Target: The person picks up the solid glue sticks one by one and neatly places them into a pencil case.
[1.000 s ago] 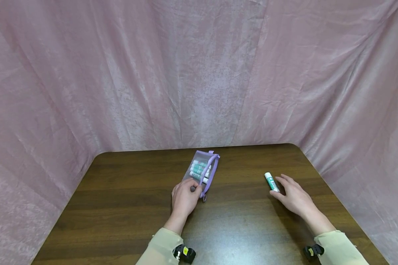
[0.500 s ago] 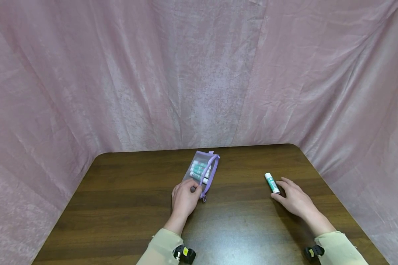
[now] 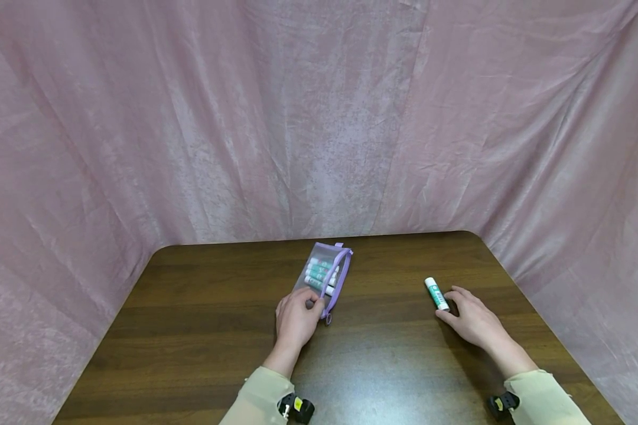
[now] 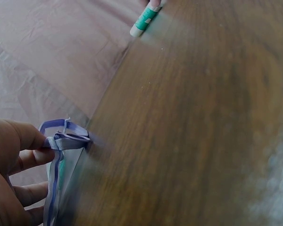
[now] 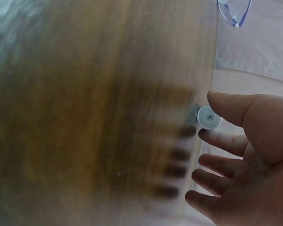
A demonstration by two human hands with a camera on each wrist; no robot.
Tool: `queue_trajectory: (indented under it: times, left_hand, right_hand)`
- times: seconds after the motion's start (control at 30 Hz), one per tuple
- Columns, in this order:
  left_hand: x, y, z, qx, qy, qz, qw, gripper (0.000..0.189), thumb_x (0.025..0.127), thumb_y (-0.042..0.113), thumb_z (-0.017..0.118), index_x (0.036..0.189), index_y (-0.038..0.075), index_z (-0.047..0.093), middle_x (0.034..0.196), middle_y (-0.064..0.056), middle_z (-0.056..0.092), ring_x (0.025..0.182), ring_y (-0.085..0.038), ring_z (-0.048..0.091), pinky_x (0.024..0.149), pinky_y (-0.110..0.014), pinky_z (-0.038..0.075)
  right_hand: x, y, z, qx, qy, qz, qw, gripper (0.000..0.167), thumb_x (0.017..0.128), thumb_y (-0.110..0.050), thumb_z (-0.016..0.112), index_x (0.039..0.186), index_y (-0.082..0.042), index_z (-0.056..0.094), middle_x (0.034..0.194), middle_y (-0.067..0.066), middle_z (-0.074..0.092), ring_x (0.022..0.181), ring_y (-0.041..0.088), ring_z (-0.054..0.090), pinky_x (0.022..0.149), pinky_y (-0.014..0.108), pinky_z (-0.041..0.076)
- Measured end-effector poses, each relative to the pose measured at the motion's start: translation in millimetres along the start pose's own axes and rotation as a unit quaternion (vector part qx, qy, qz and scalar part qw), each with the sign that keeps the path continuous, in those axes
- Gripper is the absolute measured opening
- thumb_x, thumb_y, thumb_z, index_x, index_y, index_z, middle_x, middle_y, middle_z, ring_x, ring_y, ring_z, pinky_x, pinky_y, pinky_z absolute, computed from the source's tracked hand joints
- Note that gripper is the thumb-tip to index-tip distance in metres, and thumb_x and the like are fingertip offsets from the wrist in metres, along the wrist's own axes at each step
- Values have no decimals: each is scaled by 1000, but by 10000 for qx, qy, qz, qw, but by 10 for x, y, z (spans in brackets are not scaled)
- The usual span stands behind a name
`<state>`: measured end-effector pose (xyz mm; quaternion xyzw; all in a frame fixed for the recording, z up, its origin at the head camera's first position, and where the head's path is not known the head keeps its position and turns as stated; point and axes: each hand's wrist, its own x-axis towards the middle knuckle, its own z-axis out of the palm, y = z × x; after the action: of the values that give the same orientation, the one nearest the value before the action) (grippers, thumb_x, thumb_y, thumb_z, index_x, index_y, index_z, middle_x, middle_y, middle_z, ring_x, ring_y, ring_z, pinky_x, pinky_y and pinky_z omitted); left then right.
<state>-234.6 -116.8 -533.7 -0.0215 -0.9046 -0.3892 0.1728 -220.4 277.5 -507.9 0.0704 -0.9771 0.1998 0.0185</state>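
A purple-trimmed mesh zipper pouch [image 3: 309, 267] lies toward the far middle of the table, its zipper side gaping. Several green-and-white glue sticks [image 3: 319, 273] show through its mesh. My left hand [image 3: 296, 317] pinches the pouch's near corner between thumb and forefinger, by the zipper's end ring [image 4: 73, 137]. To the right, a single glue stick [image 3: 437, 294] lies on the table. Around its near end my right hand [image 3: 473, 317] is spread, thumb on one side and forefinger on the other. In the right wrist view the stick's round white base [image 5: 209, 117] sits between them, apparently ungripped.
The brown wooden table [image 3: 202, 330] has rounded far corners. A pink curtain [image 3: 319, 118] hangs behind it and along both sides. Black wrist cameras sit at both sleeve cuffs.
My right thumb and fingers have eased slightly back from the loose glue stick, baring more of its near end. The left hand and the pouch stay practically still.
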Motion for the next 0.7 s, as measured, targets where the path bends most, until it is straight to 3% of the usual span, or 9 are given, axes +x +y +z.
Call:
queue_trajectory:
  times: [0.47,0.7]
  left_hand:
    - [5,-5,0,14,-9,-24,10000,23,92,20,79,73,26,68,106,4,79,108,-31,73,103,-59,47]
    - [5,-9,-2,-4,-24,-31,10000,23,92,21,79,72,26,68,108,3,79,109,-31,73,105,-59,47]
  right_hand:
    - [28,23,11,70,53,59,9999,35,102,-29,78,118,0,67,154,43,49,140,63,49,103,74,47]
    - [33,10,3,72,12,119,9999,32,103,-27,78,115,0,66,154,44,47,140,63,49,103,74,47]
